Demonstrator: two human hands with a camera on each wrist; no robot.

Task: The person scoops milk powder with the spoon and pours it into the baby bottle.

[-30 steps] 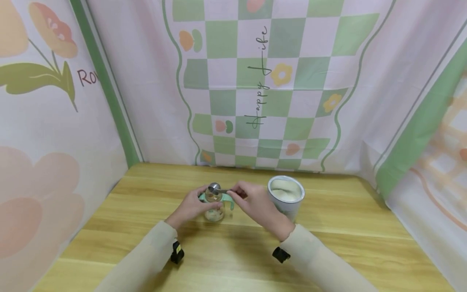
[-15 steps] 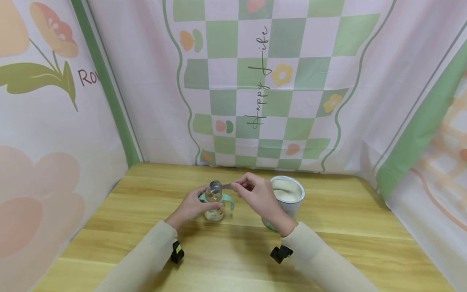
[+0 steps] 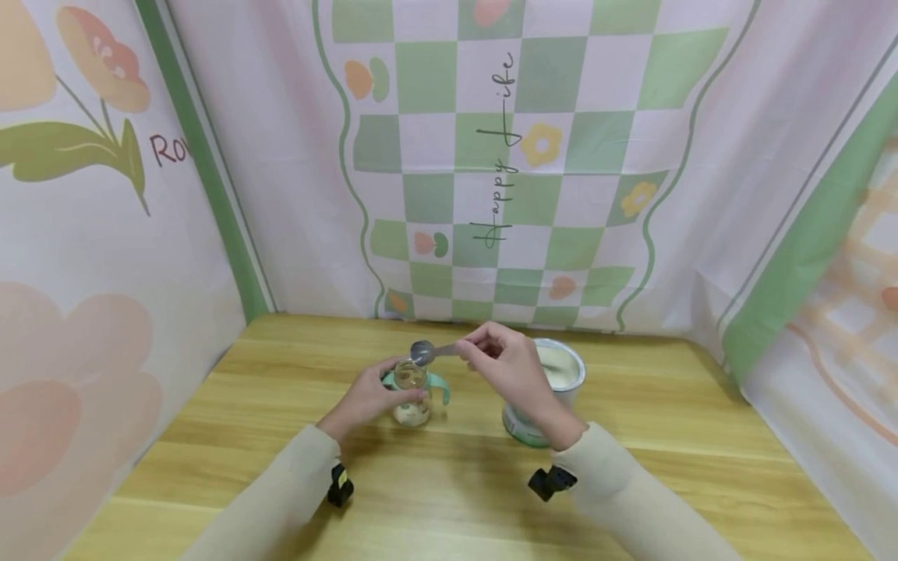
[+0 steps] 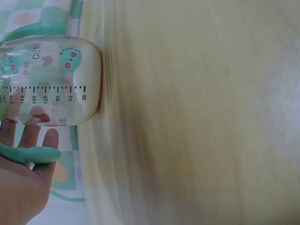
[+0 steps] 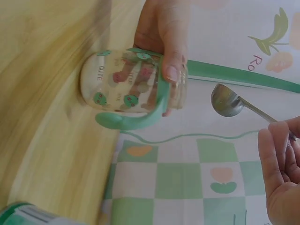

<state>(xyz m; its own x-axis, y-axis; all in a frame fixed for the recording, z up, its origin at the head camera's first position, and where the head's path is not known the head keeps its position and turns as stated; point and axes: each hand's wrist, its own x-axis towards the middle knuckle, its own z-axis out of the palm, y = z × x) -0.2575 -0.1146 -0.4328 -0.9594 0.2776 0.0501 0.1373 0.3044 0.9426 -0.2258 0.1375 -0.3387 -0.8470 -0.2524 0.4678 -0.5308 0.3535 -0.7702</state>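
Observation:
A clear baby bottle (image 3: 412,411) with mint-green handles stands upright on the table, pale powder at its bottom. My left hand (image 3: 372,397) grips it around the neck, thumb at the front; the left wrist view shows the bottle's printed scale (image 4: 44,89). In my right hand (image 3: 507,372) the handle of a metal measuring spoon (image 3: 422,353) is pinched. Its bowl hovers just above the bottle's open mouth, apart from it. In the right wrist view the spoon bowl (image 5: 226,100) looks tilted, with no heap of powder visible.
An open can (image 3: 561,366) of pale powder stands to the right of the bottle, partly hidden behind my right hand and wrist. The wooden table (image 3: 435,499) ends at a patterned curtain (image 3: 519,257) at the back. More fabric hangs at both sides.
My right hand has moved up and to the right, lifting the spoon off the bottle's mouth. The spoon bowl has turned. My left hand and the bottle have stayed in place.

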